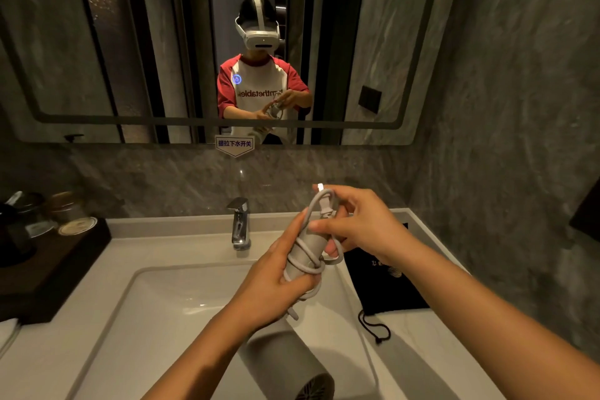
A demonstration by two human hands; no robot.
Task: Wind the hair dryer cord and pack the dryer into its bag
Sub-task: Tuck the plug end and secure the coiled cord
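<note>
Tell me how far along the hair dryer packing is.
Done: several loops of cord already sit around the dryer handle. In hand: the left hand grips the handle while the right hand holds the plug end by its top, so the last stretch looks unfinished. Left: the black bag lies flat on the counter right of the sink; the dryer is not in it.

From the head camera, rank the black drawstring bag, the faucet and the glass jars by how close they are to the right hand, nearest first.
Measured from the right hand:
1. Black drawstring bag, on the counter just below and to the right of that hand.
2. Faucet, behind the sink, to the hand's left.
3. Glass jars, on the dark tray at the far left of the counter.
</note>
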